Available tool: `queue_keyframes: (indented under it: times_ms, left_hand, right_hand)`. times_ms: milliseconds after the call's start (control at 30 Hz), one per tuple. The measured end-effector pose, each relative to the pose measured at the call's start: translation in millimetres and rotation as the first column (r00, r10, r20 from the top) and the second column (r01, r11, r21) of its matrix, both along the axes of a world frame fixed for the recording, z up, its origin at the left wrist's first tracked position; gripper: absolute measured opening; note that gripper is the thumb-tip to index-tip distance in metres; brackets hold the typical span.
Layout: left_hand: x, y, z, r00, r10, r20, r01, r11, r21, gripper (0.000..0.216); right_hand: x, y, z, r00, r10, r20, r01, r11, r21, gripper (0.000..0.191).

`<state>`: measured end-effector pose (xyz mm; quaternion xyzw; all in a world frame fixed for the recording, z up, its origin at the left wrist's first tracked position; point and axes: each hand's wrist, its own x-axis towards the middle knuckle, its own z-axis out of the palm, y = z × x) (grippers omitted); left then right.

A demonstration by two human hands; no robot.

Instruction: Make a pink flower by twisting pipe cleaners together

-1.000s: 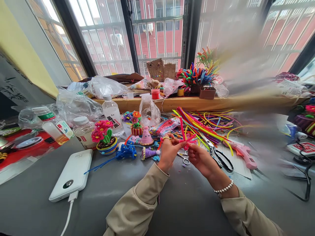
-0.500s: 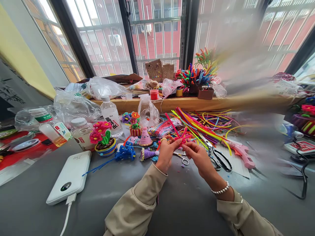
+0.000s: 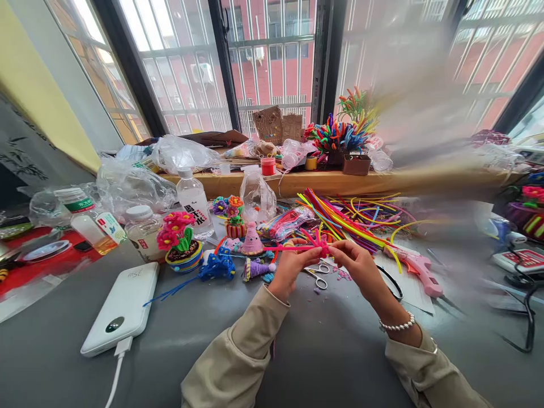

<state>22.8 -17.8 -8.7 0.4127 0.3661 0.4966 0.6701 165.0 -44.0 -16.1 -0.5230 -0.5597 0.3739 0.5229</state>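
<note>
Between my two hands is a bright pink pipe cleaner piece [image 3: 317,238], with looped or spread strands at its middle and one straight strand running left. My left hand [image 3: 293,263] pinches it from the left, fingers closed. From the right, my right hand [image 3: 355,263] grips its other side between thumb and fingers. Just below lie small scissors [image 3: 318,277] on the grey table. A pink cone-shaped figure [image 3: 252,241] and a purple striped cone [image 3: 257,268] sit left of my left hand. Behind my hands spreads a bundle of coloured pipe cleaners [image 3: 340,218].
A white power bank [image 3: 121,306] with a cable lies at left. Beside it stand a pink flower pot [image 3: 182,255] and a bottle [image 3: 194,207]. Blue pipe cleaner work [image 3: 216,266] lies nearby. At right are black-handled scissors [image 3: 393,281] and a pink glue gun [image 3: 425,275].
The long pink strand, upright and slanting before, now lies level toward the left. My right hand has shifted slightly right and turned, covering more of the black-handled scissors.
</note>
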Motion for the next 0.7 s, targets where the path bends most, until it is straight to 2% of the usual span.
queue_keyframes:
  times_ms: [200,433,533,633,700]
  left_hand:
    - [0.5,-1.1,-1.8,1.000,-0.016,0.026,0.016,1.000,0.024,0.044]
    - [-1.1,-1.9,0.7,0.998,-0.059,0.027,0.060,0.997,-0.058,0.046]
    - [-2.6,-0.8,-0.5,0.996,-0.053,0.069,0.059,0.993,-0.100,0.043]
    - [-3.4,0.0,-0.6,0.993,-0.036,0.109,0.050,0.991,-0.125,0.039]
    - [-3.5,0.1,-0.1,0.991,-0.045,0.128,0.063,0.989,-0.135,0.035]
  right_hand:
    - [-1.9,-0.5,0.8,0.996,0.013,0.087,-0.016,0.999,0.038,0.028]
    - [-0.3,-1.7,3.0,0.988,0.055,0.147,-0.064,0.997,0.054,0.028]
    - [0.1,-2.1,3.8,0.983,0.014,0.181,-0.029,0.996,0.084,0.030]
    - [2.8,-1.5,3.3,0.949,-0.111,0.296,0.034,0.967,0.253,0.025]
    - [5.4,-0.7,1.9,0.898,-0.188,0.397,0.007,0.910,0.415,0.018]
